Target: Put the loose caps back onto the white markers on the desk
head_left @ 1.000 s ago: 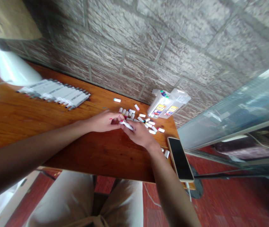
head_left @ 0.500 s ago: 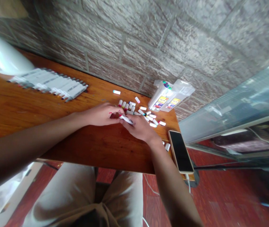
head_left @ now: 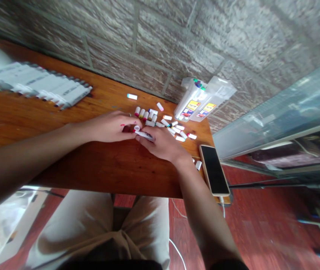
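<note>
My right hand (head_left: 161, 144) is closed around a white marker (head_left: 145, 135) whose red tip points left. Between the fingertips of my left hand (head_left: 112, 127) is a white marker cap (head_left: 136, 128), its round open end showing, right beside the marker's tip. Red ink marks show on the left hand. Just beyond both hands lies a loose group of white caps (head_left: 150, 114) with coloured ends. The lower part of the marker is hidden in my right palm.
A row of grey-white markers (head_left: 40, 82) lies at the left. Near the wall stands a clear plastic case (head_left: 192, 101) with a few markers in it. A phone (head_left: 214, 169) with a cable lies at the right edge, beside a loose cap (head_left: 198, 165).
A white cap's open end now shows between my left fingers, beside the marker tip. The hands stay close together; the whole view has shifted slightly.
</note>
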`<state>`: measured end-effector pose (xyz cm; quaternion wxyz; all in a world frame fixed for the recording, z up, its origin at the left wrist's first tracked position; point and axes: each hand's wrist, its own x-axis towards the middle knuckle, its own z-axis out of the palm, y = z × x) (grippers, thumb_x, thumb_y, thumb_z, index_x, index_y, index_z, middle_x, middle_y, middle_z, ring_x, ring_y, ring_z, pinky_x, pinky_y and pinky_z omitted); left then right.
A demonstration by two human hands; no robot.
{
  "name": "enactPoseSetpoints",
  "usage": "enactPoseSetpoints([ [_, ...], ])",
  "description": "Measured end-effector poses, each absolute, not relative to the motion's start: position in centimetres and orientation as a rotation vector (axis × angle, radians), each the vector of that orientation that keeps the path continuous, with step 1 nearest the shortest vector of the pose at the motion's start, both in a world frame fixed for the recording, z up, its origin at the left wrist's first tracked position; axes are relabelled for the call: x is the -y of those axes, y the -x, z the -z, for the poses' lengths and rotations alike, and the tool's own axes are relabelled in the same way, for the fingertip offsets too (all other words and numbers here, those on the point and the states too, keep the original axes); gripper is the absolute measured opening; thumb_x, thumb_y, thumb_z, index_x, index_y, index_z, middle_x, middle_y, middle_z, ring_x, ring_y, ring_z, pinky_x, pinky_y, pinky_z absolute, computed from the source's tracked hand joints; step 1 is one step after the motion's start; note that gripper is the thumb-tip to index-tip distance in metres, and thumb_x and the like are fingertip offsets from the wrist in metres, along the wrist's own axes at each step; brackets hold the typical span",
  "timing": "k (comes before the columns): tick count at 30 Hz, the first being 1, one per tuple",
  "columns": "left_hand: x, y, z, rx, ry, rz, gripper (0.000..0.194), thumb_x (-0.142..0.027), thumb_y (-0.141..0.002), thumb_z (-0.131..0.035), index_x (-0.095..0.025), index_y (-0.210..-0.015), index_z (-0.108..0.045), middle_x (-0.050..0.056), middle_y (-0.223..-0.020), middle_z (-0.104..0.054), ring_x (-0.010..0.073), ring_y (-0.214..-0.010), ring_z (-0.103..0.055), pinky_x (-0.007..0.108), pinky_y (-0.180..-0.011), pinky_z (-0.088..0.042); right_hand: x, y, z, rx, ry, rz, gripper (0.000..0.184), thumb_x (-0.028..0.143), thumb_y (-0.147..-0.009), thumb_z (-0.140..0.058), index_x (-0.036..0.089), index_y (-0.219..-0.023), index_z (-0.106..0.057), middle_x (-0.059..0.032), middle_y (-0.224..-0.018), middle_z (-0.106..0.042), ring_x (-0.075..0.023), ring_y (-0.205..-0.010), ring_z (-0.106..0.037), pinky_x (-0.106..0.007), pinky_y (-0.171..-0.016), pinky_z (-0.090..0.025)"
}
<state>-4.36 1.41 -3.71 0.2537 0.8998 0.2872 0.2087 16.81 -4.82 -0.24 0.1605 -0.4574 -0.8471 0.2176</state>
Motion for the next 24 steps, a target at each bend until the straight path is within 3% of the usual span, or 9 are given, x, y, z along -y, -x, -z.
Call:
enactPoseSetpoints([
  [24, -1.32, 4.12, 3.33, -0.771, -2.481, -0.562, 0.025, -0.04, -0.091, -0.058, -0.019, -0.094, -0.07, 0.0, -0.08, -0.07, 0.0109, -0.068, -0.059, 0.02, -0.066, -0.038, 4.47, -17.07, 0.63, 2.382, 1.287, -0.665, 0.022, 0.034, -0.097, -0.058, 0.016, -0.09, -0.07, -0.0001, -0.076, -0.065, -0.0107, -0.068, -0.053, -0.023, -0.067, -0.035],
])
